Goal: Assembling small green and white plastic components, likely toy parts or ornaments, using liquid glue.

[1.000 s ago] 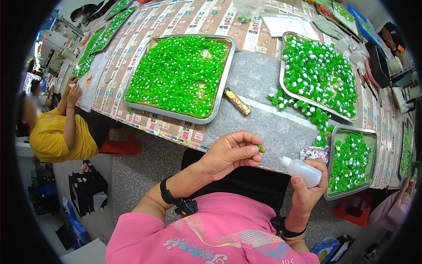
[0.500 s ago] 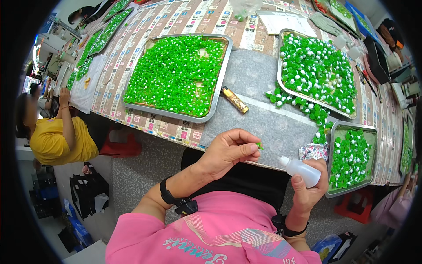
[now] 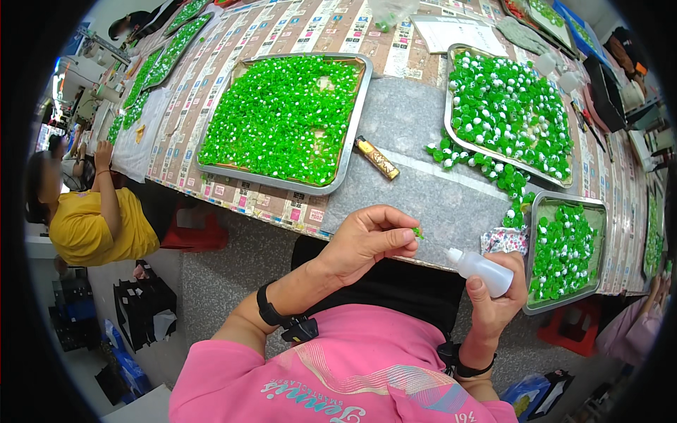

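Note:
My left hand [image 3: 368, 243] pinches a tiny green piece [image 3: 417, 233] between thumb and fingertips above the table's near edge. In my right hand [image 3: 491, 296] lies a white squeeze bottle [image 3: 486, 273], tilted with its narrow nozzle toward the green piece; nozzle and piece are apart. A metal tray [image 3: 457, 134] at the back right is full of small green pieces with white balls, some spilled over its near edge. Beside my right hand stands a smaller tray [image 3: 603, 243] of similar pieces. Left of centre, a large tray [image 3: 363, 99] holds many green pieces with small white dots.
A lighter [image 3: 378, 158] lies on the grey sheet [image 3: 416, 194] in front of me. A flower-patterned cloth [image 3: 503, 240] touches the small tray's left side. Papers [image 3: 458, 34] and a grey glove [image 3: 523, 35] are at the back. A person in yellow [image 3: 106, 225] sits at the left.
The bottle has shifted very slightly in my right hand's grip, its nozzle tip a little nearer the green piece. My left hand has barely moved.

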Tool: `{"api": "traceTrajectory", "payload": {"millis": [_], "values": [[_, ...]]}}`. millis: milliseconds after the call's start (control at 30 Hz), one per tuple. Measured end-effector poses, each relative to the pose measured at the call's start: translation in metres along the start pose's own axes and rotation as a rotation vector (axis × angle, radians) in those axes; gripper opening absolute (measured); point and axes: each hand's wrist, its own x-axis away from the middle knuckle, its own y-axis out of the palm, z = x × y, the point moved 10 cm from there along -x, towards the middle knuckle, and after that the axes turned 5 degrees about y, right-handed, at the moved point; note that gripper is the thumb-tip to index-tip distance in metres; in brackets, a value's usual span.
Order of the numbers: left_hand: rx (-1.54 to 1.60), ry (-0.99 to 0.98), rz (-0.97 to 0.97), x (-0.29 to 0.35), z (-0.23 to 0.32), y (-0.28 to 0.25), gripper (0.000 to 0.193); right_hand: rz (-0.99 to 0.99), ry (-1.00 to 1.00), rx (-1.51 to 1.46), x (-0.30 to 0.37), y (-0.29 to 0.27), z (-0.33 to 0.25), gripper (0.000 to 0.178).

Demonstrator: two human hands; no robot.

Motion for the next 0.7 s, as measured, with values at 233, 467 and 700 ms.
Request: {"api": "traceTrajectory", "payload": {"millis": [233,467,700], "values": [[-0.032,-0.012,0.016,0.0002,-0.0001,0.0026,0.015,0.03,0.013,-0.044,0.0018,-0.0038,0.002,0.04],[-0.069,-0.025,0.031,0.0011,-0.0013,0.0022,0.015,0.032,0.018,-0.068,0.0018,-0.0042,0.0046,0.04],[-0.123,-0.013,0.049,0.0005,-0.0014,0.003,0.018,0.037,0.009,-0.032,0.0018,-0.0021,0.0069,0.04]]}}
